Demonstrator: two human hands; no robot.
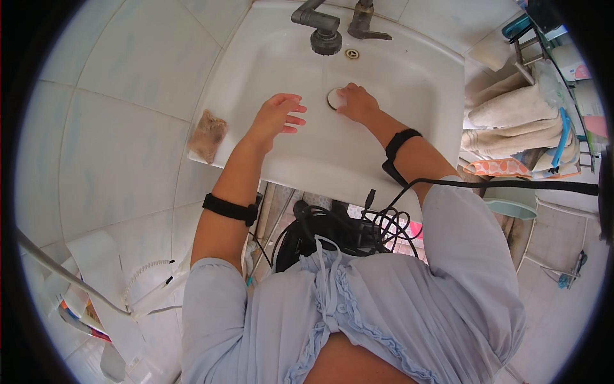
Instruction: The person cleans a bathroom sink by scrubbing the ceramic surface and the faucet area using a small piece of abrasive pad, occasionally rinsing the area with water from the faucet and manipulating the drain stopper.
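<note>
White sink [320,150]: left hand [276,118] hangs over the basin, fingers parted, empty. Right hand [358,102] curls at the white round plug [332,99] on the basin floor; firm hold cannot be confirmed. Plug: probably light, stiff, slippery if wet; best gripped by its rim.

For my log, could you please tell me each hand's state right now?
Left hand: open, holding nothing visible.
Right hand: at the white disc; grip cannot be told.

Pale glossy tiles cover the wall [137,115] well left of the beige towels [511,142]. Just below the towels are a pale green basin [519,208] and a white tubular frame [563,208].
</note>
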